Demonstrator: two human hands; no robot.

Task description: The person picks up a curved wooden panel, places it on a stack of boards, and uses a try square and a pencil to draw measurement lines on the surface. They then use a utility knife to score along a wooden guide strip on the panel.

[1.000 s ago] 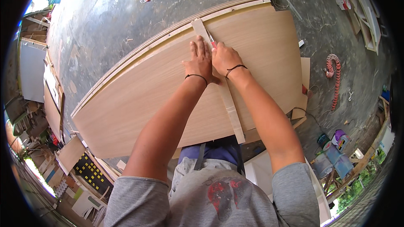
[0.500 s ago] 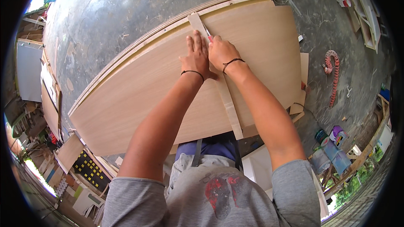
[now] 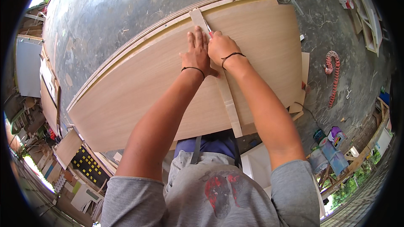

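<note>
A large light-brown plywood panel (image 3: pixel 139 101) lies in front of me, with a pale wooden batten (image 3: pixel 166 26) along its far edge. Across the panel runs a narrow wood strip (image 3: pixel 227 101), from the far batten to the near edge. My left hand (image 3: pixel 195 57) presses flat on this strip, fingers pointing away from me. Just to its right, my right hand (image 3: pixel 223 50) is closed round a red-handled cutter knife (image 3: pixel 211 33). The blade points away from me and lies along the strip's right edge. Most of the handle is hidden in my fist.
On the concrete floor to the right lies a coiled red air hose (image 3: pixel 336 75). Several containers, one a blue plastic tub (image 3: pixel 334 159), stand at the lower right. A wooden shelf frame (image 3: pixel 366 21) is at the far right. Boards and scraps crowd the left side.
Both hands stay nearly in place, the knife still along the strip's edge. The whole view has shifted slightly; I see no clear movement of the strip on the panel.
</note>
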